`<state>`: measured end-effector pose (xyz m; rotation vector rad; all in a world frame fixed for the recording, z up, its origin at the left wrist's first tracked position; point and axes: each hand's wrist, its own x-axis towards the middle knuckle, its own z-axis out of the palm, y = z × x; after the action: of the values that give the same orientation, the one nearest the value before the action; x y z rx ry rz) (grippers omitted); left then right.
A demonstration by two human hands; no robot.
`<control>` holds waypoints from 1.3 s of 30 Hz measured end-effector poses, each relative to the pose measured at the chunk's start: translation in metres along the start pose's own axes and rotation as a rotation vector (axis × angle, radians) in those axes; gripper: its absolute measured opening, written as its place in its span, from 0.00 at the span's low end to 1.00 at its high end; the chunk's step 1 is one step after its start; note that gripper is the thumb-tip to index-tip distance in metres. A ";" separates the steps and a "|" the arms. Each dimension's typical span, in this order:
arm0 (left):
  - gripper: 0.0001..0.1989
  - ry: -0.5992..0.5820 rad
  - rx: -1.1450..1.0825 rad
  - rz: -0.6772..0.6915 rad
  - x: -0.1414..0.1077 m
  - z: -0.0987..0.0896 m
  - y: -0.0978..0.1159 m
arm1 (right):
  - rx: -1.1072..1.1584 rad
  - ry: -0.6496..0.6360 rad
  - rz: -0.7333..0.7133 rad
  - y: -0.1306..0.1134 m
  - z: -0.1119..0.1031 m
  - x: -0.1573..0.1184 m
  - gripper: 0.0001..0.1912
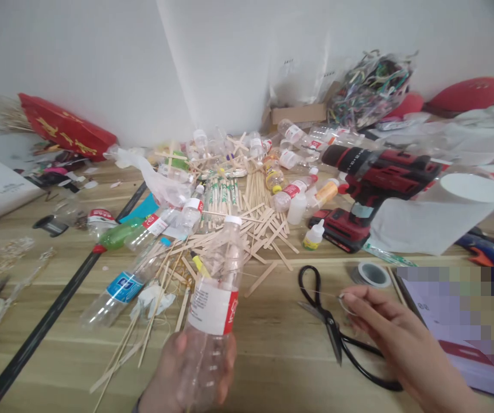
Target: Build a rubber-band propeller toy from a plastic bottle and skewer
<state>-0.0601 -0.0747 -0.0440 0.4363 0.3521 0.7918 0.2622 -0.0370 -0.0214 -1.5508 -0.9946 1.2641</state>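
Observation:
My left hand (167, 367) is wrapped round the lower part of a clear plastic bottle (212, 310), which stands nearly upright with a white cap and a white-and-red label. Thin strands show at the bottle's upper part; I cannot tell whether they are inside or behind it. Over on the right, my right hand (384, 327) pinches a thin wire or thread (346, 304) that curls into a small loop at the fingertips. One end of it stretches left above the black-handled scissors (333, 327), which lie open on the table under that hand.
Wooden sticks (268, 229) and several plastic bottles (292, 195) crowd the middle. A red-black cordless drill (376, 178) stands right, near a glue bottle (314, 235) and a tape roll (373, 274). A black pole (44, 327) crosses the left side. A notebook (440, 321) lies right.

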 end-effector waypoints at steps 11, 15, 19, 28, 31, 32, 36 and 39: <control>0.27 -0.053 -0.045 -0.006 0.000 -0.002 -0.009 | -0.332 0.044 -0.250 0.005 0.001 -0.002 0.23; 0.23 0.076 -0.068 -0.040 -0.003 0.001 -0.017 | -0.715 0.068 -0.676 -0.013 0.029 -0.011 0.26; 0.23 0.035 -0.025 -0.120 0.000 0.000 -0.016 | -0.925 0.089 -0.890 -0.038 0.057 -0.007 0.26; 0.28 -0.055 0.027 -0.077 -0.004 0.001 -0.002 | -1.003 -0.150 -0.547 -0.024 0.037 0.009 0.21; 0.28 -0.079 0.002 -0.022 -0.004 0.004 0.003 | -0.870 -0.058 -0.478 -0.010 0.010 0.005 0.20; 0.28 -0.089 -0.010 -0.011 -0.004 0.004 0.004 | -0.851 -0.030 -0.455 -0.007 0.001 0.003 0.20; 0.26 -0.122 -0.050 0.045 -0.004 0.006 0.012 | -0.785 0.039 -0.368 0.000 -0.030 0.000 0.20; 0.31 -0.159 -0.079 0.080 -0.006 0.003 0.016 | -0.788 0.108 -0.329 0.005 -0.052 0.000 0.18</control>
<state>-0.0724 -0.0697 -0.0322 0.4382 0.1554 0.8399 0.3141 -0.0458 -0.0215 -1.8869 -1.7172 0.5600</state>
